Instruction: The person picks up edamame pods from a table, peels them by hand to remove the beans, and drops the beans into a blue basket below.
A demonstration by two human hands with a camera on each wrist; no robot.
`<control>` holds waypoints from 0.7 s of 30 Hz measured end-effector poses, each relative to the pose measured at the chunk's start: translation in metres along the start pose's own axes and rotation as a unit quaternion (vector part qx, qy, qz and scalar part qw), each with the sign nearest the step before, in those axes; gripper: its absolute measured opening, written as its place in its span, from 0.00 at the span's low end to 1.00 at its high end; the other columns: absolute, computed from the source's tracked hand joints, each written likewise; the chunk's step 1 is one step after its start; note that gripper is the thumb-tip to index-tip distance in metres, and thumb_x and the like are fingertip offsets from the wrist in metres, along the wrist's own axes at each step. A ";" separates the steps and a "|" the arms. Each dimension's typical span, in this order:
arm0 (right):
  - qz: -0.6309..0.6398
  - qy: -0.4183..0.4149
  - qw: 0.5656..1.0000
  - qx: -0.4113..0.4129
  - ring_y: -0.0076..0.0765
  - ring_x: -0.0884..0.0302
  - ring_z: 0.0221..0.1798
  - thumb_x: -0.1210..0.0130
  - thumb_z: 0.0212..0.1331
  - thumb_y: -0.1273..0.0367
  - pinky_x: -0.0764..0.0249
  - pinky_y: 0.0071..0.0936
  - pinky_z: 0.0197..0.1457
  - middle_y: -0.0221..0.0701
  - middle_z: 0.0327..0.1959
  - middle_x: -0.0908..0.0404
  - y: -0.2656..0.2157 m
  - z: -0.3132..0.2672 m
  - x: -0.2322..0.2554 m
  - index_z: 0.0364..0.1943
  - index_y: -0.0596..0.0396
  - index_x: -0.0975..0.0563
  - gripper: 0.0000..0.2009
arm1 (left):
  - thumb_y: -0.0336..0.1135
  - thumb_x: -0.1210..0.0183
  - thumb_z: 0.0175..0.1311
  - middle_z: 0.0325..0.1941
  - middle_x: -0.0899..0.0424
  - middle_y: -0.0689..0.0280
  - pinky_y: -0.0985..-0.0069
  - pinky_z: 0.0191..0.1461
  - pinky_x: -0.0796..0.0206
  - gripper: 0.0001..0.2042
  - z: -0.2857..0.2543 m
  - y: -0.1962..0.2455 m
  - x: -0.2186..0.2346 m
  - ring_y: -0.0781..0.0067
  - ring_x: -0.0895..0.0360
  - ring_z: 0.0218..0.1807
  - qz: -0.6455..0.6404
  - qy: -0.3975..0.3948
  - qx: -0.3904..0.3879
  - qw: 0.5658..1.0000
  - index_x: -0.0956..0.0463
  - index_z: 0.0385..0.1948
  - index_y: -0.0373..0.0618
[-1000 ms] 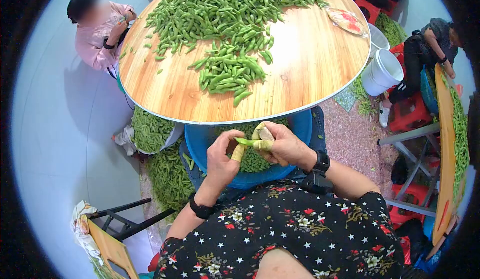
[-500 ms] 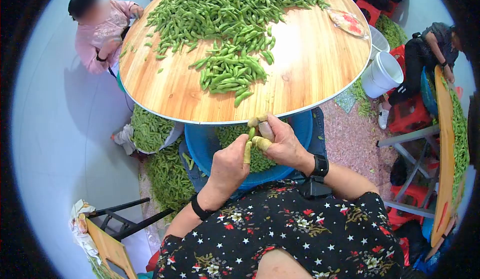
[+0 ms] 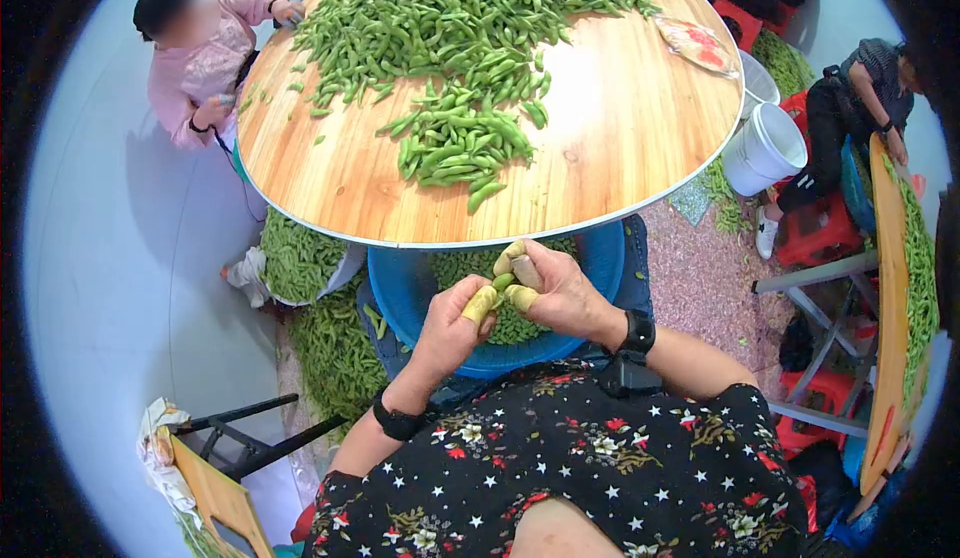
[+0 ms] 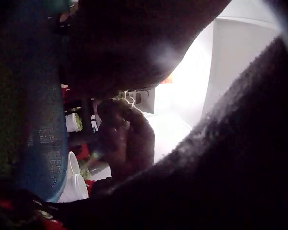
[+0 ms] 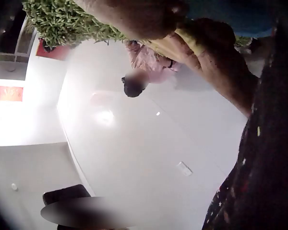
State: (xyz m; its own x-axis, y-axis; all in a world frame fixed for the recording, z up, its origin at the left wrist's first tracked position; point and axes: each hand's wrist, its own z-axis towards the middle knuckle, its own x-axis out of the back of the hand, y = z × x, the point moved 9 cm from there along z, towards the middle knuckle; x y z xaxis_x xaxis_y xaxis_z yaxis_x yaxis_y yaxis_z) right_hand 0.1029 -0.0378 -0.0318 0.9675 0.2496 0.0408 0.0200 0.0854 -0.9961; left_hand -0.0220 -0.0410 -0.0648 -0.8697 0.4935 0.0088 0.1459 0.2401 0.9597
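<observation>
In the head view, a green soybean pod (image 3: 503, 282) is between my two hands, over a blue basin (image 3: 385, 303). My left hand (image 3: 447, 326) pinches the pod's near end between thumb and fingers. My right hand (image 3: 572, 293) pinches its other end from the right. Yellowish finger covers (image 3: 480, 304) wrap the thumbs and some fingertips. Green shelled beans (image 3: 515, 326) lie in the basin under the hands. In the right wrist view, the left hand (image 5: 216, 62) appears at upper right; the pod is hidden there. The left wrist view is very dark.
A round wooden table (image 3: 350, 193) carries a large heap of pods (image 3: 460, 18) and a flat plastic packet (image 3: 695, 45). More pods fill a sack (image 3: 300, 263) at left. White buckets (image 3: 765, 148) stand at right. One person (image 3: 200, 68) sits at left, another (image 3: 870, 98) at right.
The hands stay together over the basin while the pod's tilt and the finger grip shift. The right hand has moved slightly. The person at left has reached one hand to the table.
</observation>
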 end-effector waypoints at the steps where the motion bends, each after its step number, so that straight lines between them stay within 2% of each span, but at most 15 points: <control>1: -0.007 -0.008 1.000 -0.013 0.16 0.32 0.31 0.46 0.53 0.75 0.33 0.18 0.33 0.22 0.29 0.27 -0.002 -0.001 0.000 0.39 0.56 0.27 0.09 | 0.30 0.49 0.65 0.23 0.25 0.56 0.71 0.28 0.34 0.06 -0.003 0.019 0.000 0.66 0.25 0.23 0.153 0.026 -0.073 0.985 0.28 0.39 0.39; 2: -0.006 -0.009 1.000 -0.014 0.16 0.32 0.31 0.46 0.53 0.75 0.33 0.18 0.33 0.22 0.29 0.27 -0.007 -0.001 0.002 0.39 0.56 0.27 0.09 | 0.30 0.49 0.65 0.23 0.25 0.56 0.71 0.28 0.34 0.06 -0.004 0.020 -0.002 0.66 0.25 0.23 0.153 0.028 -0.072 0.985 0.28 0.39 0.39; 4: 0.005 -0.049 0.996 -0.072 0.16 0.33 0.30 0.43 0.54 0.74 0.33 0.18 0.32 0.22 0.26 0.28 -0.006 -0.002 0.000 0.39 0.57 0.26 0.08 | 0.28 0.50 0.63 0.25 0.24 0.48 0.63 0.29 0.33 0.07 -0.012 0.050 -0.007 0.46 0.23 0.29 0.273 0.083 -0.215 0.934 0.28 0.40 0.41; 5: 0.005 -0.048 0.996 -0.071 0.16 0.33 0.30 0.43 0.54 0.74 0.33 0.18 0.32 0.22 0.26 0.28 -0.005 -0.001 0.001 0.39 0.57 0.26 0.08 | 0.28 0.50 0.63 0.25 0.24 0.48 0.63 0.29 0.33 0.07 -0.012 0.049 -0.007 0.46 0.23 0.29 0.273 0.083 -0.216 0.934 0.28 0.40 0.41; 7: -0.150 -0.011 0.988 0.045 0.20 0.28 0.27 0.40 0.54 0.72 0.31 0.21 0.31 0.27 0.24 0.26 -0.019 0.002 0.008 0.38 0.59 0.24 0.09 | 0.29 0.50 0.63 0.23 0.24 0.49 0.60 0.28 0.34 0.05 -0.016 0.049 -0.012 0.45 0.24 0.28 0.340 0.086 -0.248 0.903 0.28 0.38 0.42; 8: -0.150 -0.011 0.988 0.045 0.20 0.28 0.27 0.40 0.54 0.72 0.31 0.21 0.31 0.27 0.24 0.26 -0.017 0.002 0.007 0.38 0.59 0.24 0.09 | 0.29 0.50 0.63 0.23 0.24 0.49 0.60 0.28 0.34 0.05 -0.017 0.049 -0.012 0.45 0.24 0.28 0.339 0.085 -0.247 0.904 0.28 0.38 0.42; 10: -0.234 0.070 0.949 0.198 0.28 0.23 0.27 0.39 0.54 0.71 0.28 0.24 0.32 0.33 0.26 0.22 -0.043 -0.005 0.012 0.39 0.59 0.23 0.10 | 0.30 0.47 0.60 0.21 0.25 0.51 0.58 0.26 0.35 0.05 -0.017 0.048 -0.008 0.45 0.24 0.26 0.375 0.117 -0.212 0.895 0.29 0.36 0.42; 13: -0.172 0.021 0.973 0.150 0.33 0.21 0.30 0.38 0.54 0.71 0.26 0.26 0.35 0.37 0.31 0.19 -0.037 -0.009 0.003 0.40 0.59 0.23 0.11 | 0.31 0.46 0.57 0.20 0.25 0.51 0.58 0.26 0.35 0.05 -0.020 0.052 -0.009 0.45 0.24 0.26 0.400 0.125 -0.244 0.875 0.29 0.33 0.42; 14: -0.158 -0.010 0.982 0.104 0.32 0.20 0.31 0.39 0.54 0.72 0.26 0.25 0.35 0.36 0.32 0.18 -0.032 -0.008 0.002 0.41 0.59 0.23 0.11 | 0.31 0.46 0.57 0.20 0.25 0.51 0.58 0.26 0.35 0.05 -0.021 0.052 -0.009 0.45 0.24 0.26 0.400 0.125 -0.244 0.875 0.29 0.33 0.42; 15: -0.158 -0.011 0.982 0.104 0.32 0.20 0.31 0.39 0.54 0.72 0.26 0.25 0.35 0.36 0.32 0.18 -0.033 -0.009 0.004 0.41 0.59 0.23 0.11 | 0.30 0.46 0.55 0.20 0.26 0.51 0.58 0.26 0.35 0.05 -0.023 0.053 -0.013 0.45 0.25 0.26 0.397 0.110 -0.263 0.872 0.29 0.32 0.42; 17: -0.133 -0.069 0.988 0.039 0.32 0.20 0.32 0.39 0.54 0.73 0.26 0.25 0.36 0.35 0.32 0.18 -0.021 -0.009 -0.004 0.42 0.59 0.23 0.12 | 0.29 0.46 0.54 0.20 0.26 0.51 0.59 0.26 0.35 0.05 -0.024 0.055 -0.017 0.46 0.25 0.25 0.394 0.093 -0.282 0.870 0.30 0.32 0.42; 18: -0.133 -0.070 0.988 0.039 0.32 0.20 0.32 0.39 0.54 0.73 0.26 0.25 0.36 0.35 0.32 0.18 -0.020 -0.009 -0.006 0.42 0.59 0.23 0.12 | 0.29 0.46 0.54 0.19 0.26 0.51 0.59 0.26 0.35 0.05 -0.024 0.056 -0.015 0.46 0.25 0.25 0.365 0.098 -0.283 0.882 0.30 0.31 0.42; 20: -0.142 0.051 0.983 0.103 0.41 0.20 0.32 0.39 0.52 0.72 0.26 0.30 0.35 0.38 0.29 0.22 -0.031 -0.010 0.008 0.40 0.59 0.23 0.11 | 0.29 0.46 0.54 0.19 0.27 0.52 0.60 0.26 0.35 0.05 -0.023 0.060 -0.013 0.47 0.25 0.25 0.334 0.105 -0.285 0.892 0.30 0.31 0.42; 21: -0.143 0.051 0.983 0.104 0.41 0.20 0.32 0.39 0.52 0.72 0.26 0.30 0.35 0.38 0.29 0.22 -0.031 -0.011 0.007 0.40 0.59 0.23 0.11 | 0.28 0.45 0.54 0.19 0.27 0.52 0.60 0.26 0.35 0.05 -0.023 0.062 -0.010 0.47 0.25 0.25 0.350 0.127 -0.276 0.886 0.30 0.31 0.42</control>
State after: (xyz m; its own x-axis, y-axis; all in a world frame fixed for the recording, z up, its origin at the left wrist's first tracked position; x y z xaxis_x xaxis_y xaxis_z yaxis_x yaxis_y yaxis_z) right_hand 0.1114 -0.0492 -0.0011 0.9503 0.0905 0.2980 0.2524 0.3364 -0.9072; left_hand -0.0149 -0.0500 0.0012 -0.7459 0.1392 0.6513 0.4997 -0.5296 0.6855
